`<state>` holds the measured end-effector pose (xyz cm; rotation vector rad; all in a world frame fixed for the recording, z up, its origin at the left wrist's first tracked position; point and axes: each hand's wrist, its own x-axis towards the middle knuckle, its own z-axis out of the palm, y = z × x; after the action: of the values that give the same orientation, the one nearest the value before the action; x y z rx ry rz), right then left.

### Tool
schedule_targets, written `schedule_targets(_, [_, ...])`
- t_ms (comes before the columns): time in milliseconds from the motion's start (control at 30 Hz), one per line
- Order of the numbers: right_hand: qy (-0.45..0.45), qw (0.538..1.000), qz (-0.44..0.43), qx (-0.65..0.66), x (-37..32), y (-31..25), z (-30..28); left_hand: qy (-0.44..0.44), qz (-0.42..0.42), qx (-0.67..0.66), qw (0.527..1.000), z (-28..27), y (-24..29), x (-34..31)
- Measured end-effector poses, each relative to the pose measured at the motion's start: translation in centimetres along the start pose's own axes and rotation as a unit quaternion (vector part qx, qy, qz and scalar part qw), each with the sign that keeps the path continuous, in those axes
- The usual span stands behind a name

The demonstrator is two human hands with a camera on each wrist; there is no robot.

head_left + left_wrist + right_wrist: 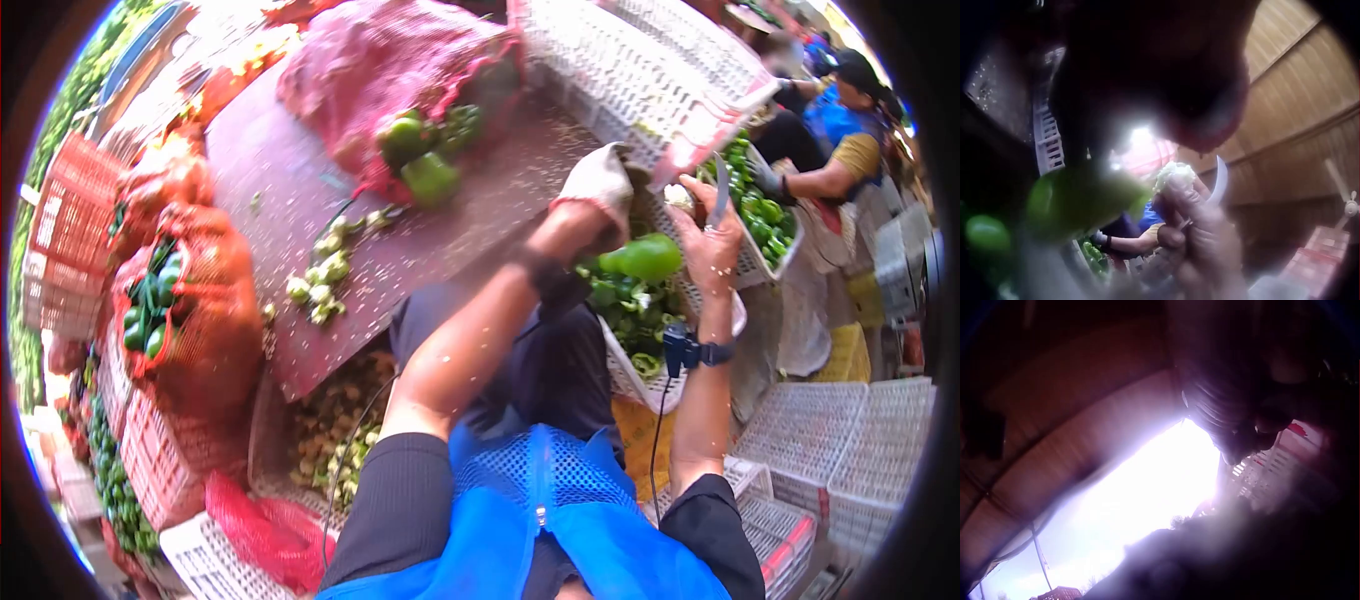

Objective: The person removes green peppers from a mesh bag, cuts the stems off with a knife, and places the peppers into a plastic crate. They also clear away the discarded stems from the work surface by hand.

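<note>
My left hand [598, 188], in a pale work glove, bends downward over a crate of green peppers. A bright green pepper [645, 258] hangs right at its fingertips. In the left wrist view this pepper [1085, 200] is blurred below the dark glove; I cannot tell if the fingers grip it. My bare right hand [710, 245] holds a small knife [721, 185] with its curved blade upward. Its thumb and fingers also pinch a white pepper core [680, 198], clearer as the core [1174, 177] in the left wrist view. The right wrist view is mostly dark.
A slanted board [470, 210] carries a pink mesh sack [390, 65], green peppers and discarded cores [325, 280]. Below me stands a white crate [632, 380] of peppers. An orange mesh sack [205, 300] is at left. Another person [835, 120] sits at right beside a pepper crate.
</note>
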<state>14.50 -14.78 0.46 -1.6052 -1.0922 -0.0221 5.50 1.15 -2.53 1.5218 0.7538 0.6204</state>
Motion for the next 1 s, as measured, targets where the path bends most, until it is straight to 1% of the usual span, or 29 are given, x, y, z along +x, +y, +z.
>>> schedule_targets(33, [-0.028,0.999,-0.03,-0.018,0.1,-1.4,0.9,-0.016,0.019,0.127,0.992,-1.3,2.8,-1.6])
schedule_targets(67, [-0.053,0.996,-0.06,-0.036,0.1,-2.6,1.9,-0.037,0.036,0.252,0.966,-2.4,3.8,-2.7])
schedule_targets(100, [-0.094,0.989,-0.094,-0.058,0.3,-3.3,3.1,-0.031,0.113,0.354,0.928,-3.0,3.2,-3.0])
schedule_targets(133, [-0.157,0.987,-0.038,0.002,0.1,-4.4,4.5,-0.029,0.188,0.453,0.871,-3.6,2.5,-3.3])
schedule_targets(167, [-0.183,0.981,-0.053,0.021,0.1,-3.9,5.8,0.045,0.258,0.314,0.913,-4.8,2.3,-4.2])
schedule_targets(200, [-0.209,0.975,-0.068,0.039,0.1,-4.4,7.2,0.052,0.247,0.321,0.913,-6.5,2.0,-4.9])
schedule_targets(233, [-0.248,0.962,-0.043,0.109,0.0,-5.2,7.9,0.083,0.205,0.257,0.941,-8.4,1.7,-5.5])
schedule_targets(267, [-0.26,0.95,0.013,0.169,-0.3,-6.4,8.5,0.113,0.164,0.19,0.961,-10.4,1.5,-6.1])
schedule_targets(333, [-0.273,0.958,0.005,0.091,0.1,-6.0,8.4,0.145,0.306,0.319,0.885,-16.7,0.5,-8.1])
schedule_targets(367, [-0.281,0.957,0.02,0.068,0.4,-5.7,7.9,0.119,0.335,0.558,0.75,-20.4,-0.5,-8.5])
schedule_targets(400, [-0.279,0.957,0.032,0.074,0.5,-5.4,7.3,0.116,0.308,0.628,0.705,-21.5,1.9,-11.2])
schedule_targets(433, [-0.264,0.961,0.036,0.076,0.5,-4.6,6.9,0.166,0.252,0.562,0.77,-25.6,-1.9,-10.1])
schedule_targets(467, [-0.249,0.965,0.037,0.078,0.6,-3.5,6.5,0.163,0.215,0.575,0.772,-27.9,-2.5,-10.9])
schedule_targets(500, [-0.245,0.967,0.042,0.059,0.7,-1.8,6.1,0.181,0.191,0.582,0.769,-29.3,-2.5,-11.7])
schedule_targets(533, [-0.238,0.968,0.042,0.065,0.6,-0.2,5.7,0.192,0.136,0.557,0.797,-29.9,-1.8,-13.0])
schedule_targets(567, [-0.252,0.963,0.069,0.065,0.6,1.2,5.1,0.183,0.18,0.615,0.746,-32.1,-3.6,-13.8])
schedule_targets(600, [-0.265,0.957,0.096,0.065,0.4,2.5,4.5,0.203,0.065,0.54,0.814,-33.0,-5.0,-14.8])
schedule_targets(633, [-0.288,0.949,0.11,0.069,0.1,3.8,4.0,0.196,0.068,0.469,0.858,-34.9,-7.2,-16.1])
schedule_targets(667, [-0.31,0.94,0.123,0.074,-0.3,4.9,3.8,0.21,0.068,0.546,0.808,-33.5,-7.3,-18.0])
schedule_targets(700, [-0.34,0.928,0.14,0.054,-1.0,5.8,3.7,0.141,0.107,0.551,0.815,-30.2,-4.8,-20.4])
schedule_targets(733, [-0.373,0.914,0.153,0.04,-1.7,6.8,3.8,0.146,-0.118,0.19,0.964,-30.5,-6.8,-20.7])
schedule_targets(800, [-0.425,0.884,0.19,0.045,-3.0,8.2,4.5,0.149,-0.027,0.185,0.971,-29.8,-11.8,-23.8])
schedule_targets(867, [-0.474,0.859,0.186,0.051,-3.8,8.7,5.8,0.152,-0.105,0.275,0.944,-29.4,-15.4,-25.4])
schedule_targets(900, [-0.488,0.847,0.198,0.071,-4.1,9.0,6.6,0.135,-0.164,0.244,0.946,-27.9,-14.7,-25.2])
schedule_targets(933, [-0.505,0.844,0.165,0.07,-4.2,9.8,7.4,0.136,-0.159,0.131,0.969,-28.6,-19.3,-25.8])
schedule_targets(967, [-0.507,0.839,0.186,0.069,-4.2,9.6,8.0,0.123,-0.183,0.133,0.966,-27.9,-21.1,-26.8])
schedule_targets(1000, [-0.508,0.834,0.205,0.068,-4.0,9.3,8.6,0.1,-0.207,0.167,0.959,-27.1,-22.1,-27.7])
